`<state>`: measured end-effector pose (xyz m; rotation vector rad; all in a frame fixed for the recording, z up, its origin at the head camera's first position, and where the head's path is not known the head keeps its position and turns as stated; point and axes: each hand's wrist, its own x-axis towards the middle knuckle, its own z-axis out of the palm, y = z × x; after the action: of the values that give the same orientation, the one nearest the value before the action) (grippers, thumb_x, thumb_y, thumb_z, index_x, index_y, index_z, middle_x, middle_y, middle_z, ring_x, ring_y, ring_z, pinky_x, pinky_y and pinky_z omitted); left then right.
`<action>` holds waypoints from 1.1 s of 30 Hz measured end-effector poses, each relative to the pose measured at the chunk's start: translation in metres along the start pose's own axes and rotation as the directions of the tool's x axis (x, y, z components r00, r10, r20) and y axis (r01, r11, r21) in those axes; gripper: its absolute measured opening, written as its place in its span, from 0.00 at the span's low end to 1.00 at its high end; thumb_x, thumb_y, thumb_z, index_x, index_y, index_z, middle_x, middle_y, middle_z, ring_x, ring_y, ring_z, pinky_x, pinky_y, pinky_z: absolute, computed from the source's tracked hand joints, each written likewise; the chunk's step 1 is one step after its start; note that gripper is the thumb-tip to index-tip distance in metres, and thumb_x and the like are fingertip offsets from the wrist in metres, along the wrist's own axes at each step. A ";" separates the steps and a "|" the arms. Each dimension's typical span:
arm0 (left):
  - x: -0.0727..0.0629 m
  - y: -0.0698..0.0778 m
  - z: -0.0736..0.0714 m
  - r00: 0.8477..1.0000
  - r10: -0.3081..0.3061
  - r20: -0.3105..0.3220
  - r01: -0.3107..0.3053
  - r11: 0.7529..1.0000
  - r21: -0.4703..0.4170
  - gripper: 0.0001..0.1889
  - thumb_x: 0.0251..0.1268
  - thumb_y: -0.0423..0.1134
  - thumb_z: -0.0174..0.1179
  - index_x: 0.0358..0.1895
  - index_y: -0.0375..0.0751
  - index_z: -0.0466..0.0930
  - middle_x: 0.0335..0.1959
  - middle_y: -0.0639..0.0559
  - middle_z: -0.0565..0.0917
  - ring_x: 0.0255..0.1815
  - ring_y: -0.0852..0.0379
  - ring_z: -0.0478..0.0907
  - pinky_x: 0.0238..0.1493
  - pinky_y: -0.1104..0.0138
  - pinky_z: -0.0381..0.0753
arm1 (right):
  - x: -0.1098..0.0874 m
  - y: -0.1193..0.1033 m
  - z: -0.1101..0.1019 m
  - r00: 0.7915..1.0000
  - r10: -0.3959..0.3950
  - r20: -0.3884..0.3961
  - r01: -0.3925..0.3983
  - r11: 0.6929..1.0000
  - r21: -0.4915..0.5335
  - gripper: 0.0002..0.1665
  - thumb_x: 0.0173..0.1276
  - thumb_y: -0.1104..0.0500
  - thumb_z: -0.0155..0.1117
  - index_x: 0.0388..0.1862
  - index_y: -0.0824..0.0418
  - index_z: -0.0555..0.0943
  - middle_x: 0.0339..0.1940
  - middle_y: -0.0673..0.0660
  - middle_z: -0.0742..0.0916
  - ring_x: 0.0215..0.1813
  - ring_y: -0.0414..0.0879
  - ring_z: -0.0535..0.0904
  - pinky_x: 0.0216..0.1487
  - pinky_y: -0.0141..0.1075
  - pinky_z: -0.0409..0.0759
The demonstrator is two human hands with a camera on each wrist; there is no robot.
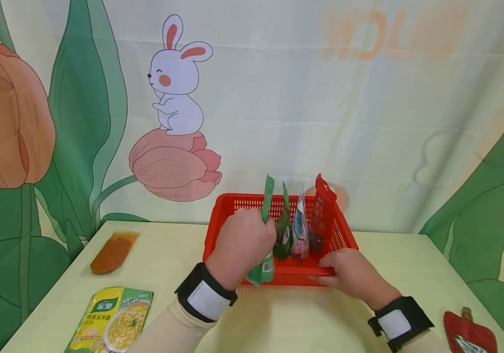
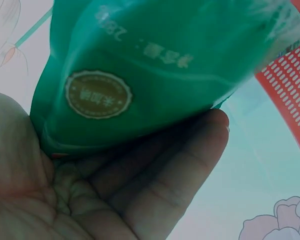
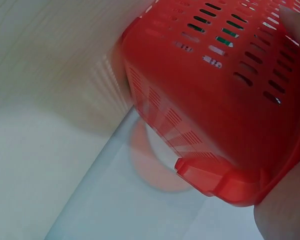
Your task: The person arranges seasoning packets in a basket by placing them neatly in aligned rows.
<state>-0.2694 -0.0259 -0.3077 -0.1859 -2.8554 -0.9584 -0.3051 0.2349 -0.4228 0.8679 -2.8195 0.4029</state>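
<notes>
My left hand [image 1: 244, 245] grips a green plastic packet [image 1: 268, 193] over the front left part of a red plastic basket [image 1: 287, 280]. The packet stands on edge, its lower end showing below the hand and overlapping the basket's front wall. Up close in the left wrist view, a round brown badge [image 2: 99, 95] is printed on it. My right hand [image 1: 355, 275] holds the basket's front rim near the right corner, thumb over the rim. Upright inside the basket are a dark green packet [image 1: 283, 233], a white, blue and pink packet [image 1: 300, 230] and a red packet [image 1: 324, 211].
A yellow and green soup packet [image 1: 117, 318] lies at the table's front left, with an orange-brown pouch [image 1: 114, 253] behind it. At the front right lies a red spouted pouch [image 1: 469, 333]. A printed cloth [image 1: 278, 98] hangs right behind the basket.
</notes>
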 end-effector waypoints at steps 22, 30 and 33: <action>0.045 -0.003 0.000 0.987 -0.128 0.100 0.130 0.991 -0.014 0.17 0.76 0.46 0.54 0.29 0.38 0.76 0.15 0.49 0.73 0.13 0.54 0.73 0.15 0.70 0.71 | 0.001 0.003 0.003 1.000 0.010 0.012 -0.011 1.000 0.014 0.08 0.56 0.52 0.82 0.33 0.52 0.92 0.30 0.45 0.91 0.33 0.36 0.80 0.45 0.40 0.89; 0.063 -0.006 0.003 0.972 -0.182 0.149 0.184 0.983 0.000 0.15 0.77 0.44 0.53 0.35 0.36 0.77 0.18 0.46 0.76 0.17 0.52 0.74 0.17 0.69 0.72 | 0.001 0.003 0.001 1.000 0.006 0.011 -0.006 1.000 0.017 0.07 0.57 0.53 0.82 0.32 0.51 0.91 0.29 0.44 0.90 0.32 0.35 0.79 0.44 0.40 0.89; 0.068 -0.008 0.005 0.970 -0.188 0.155 0.188 0.982 0.014 0.15 0.77 0.44 0.52 0.35 0.36 0.78 0.19 0.46 0.76 0.17 0.52 0.74 0.17 0.69 0.73 | 0.001 0.003 0.001 1.000 0.004 0.012 -0.004 1.000 0.020 0.07 0.57 0.53 0.82 0.32 0.53 0.91 0.29 0.46 0.90 0.32 0.36 0.79 0.43 0.40 0.89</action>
<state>-0.3376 -0.0245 -0.3059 0.0110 -3.0606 -1.0210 -0.3081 0.2366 -0.4246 0.8717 -2.8332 0.4290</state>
